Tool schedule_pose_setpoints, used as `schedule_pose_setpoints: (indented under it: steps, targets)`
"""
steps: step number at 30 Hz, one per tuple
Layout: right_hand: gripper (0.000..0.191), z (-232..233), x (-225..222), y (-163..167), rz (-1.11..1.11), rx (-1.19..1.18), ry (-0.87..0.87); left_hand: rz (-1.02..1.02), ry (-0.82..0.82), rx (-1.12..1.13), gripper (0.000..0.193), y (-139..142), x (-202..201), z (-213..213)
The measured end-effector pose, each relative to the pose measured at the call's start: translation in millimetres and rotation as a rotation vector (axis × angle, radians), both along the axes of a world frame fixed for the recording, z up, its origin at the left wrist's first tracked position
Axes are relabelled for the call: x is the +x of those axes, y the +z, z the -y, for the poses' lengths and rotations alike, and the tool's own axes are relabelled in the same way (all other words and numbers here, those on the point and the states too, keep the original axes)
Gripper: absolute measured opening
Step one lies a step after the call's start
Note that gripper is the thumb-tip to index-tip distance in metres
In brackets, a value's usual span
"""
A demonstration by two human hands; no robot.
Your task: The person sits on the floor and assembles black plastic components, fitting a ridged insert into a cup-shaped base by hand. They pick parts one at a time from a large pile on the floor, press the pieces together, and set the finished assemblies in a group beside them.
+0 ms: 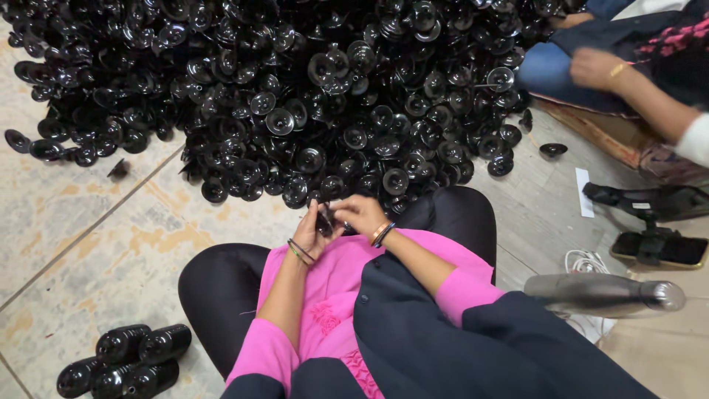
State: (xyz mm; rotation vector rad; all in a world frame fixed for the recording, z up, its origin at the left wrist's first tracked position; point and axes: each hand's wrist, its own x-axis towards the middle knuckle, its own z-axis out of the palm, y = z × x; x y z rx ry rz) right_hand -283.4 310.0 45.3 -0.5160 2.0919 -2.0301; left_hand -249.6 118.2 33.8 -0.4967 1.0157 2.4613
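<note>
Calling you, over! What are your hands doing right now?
Left hand and right hand together on one small black disc part. Big pile of black discs just ahead. Another person's hand at pile's far right.

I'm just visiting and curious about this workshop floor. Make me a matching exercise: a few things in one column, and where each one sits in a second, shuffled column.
Things:
1. heap of black discs
2. stacked black rolls
3. small black piece
4. phone on a stand

Places:
A. on the tiles at the person's right side
B. between the left hand and the right hand, over the lap
C. spread across the floor ahead of the knees
D. on the tiles by the person's left knee

Pairs: 1-C, 2-D, 3-B, 4-A
</note>
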Motion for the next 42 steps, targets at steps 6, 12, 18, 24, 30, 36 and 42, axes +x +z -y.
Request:
schedule_pose_setpoints:
  steps: [6,12,18,24,30,36,42]
  targets:
    - [0.019,-22.4,1.4,21.9,-0.023,0.127,-0.327,0.129,0.114,-0.592,0.067,-17.9,-14.0,2.1]
    - [0.015,3.9,37.4,29.9,-0.587,0.306,-0.098,-0.079,0.078,-0.879,0.065,-19.6,-13.3,-7.1]
    - [0.014,-0.3,15.3,16.3,-0.340,0.352,-0.133,0.032,0.109,-0.369,0.021,-14.9,0.3,-7.1]
    - [0.012,-6.9,16.3,6.7,-0.464,0.361,-0.100,-0.258,0.098,-0.406,0.023,-31.7,-0.4,-11.5]
    - [0.014,-3.8,12.4,-2.6,-0.213,0.316,-0.170,-0.195,0.040,-0.338,0.028,-31.3,4.2,-16.9]
    - [0.017,-14.1,-2.1,-23.7,-0.215,0.331,-0.179,-0.264,-0.037,-0.123,0.020,-35.3,10.0,-13.5]
    - [0.019,-11.7,-6.6,-39.0,0.195,-0.011,-0.008,-0.142,0.008,-0.441,0.028,-40.8,5.1,-18.3]
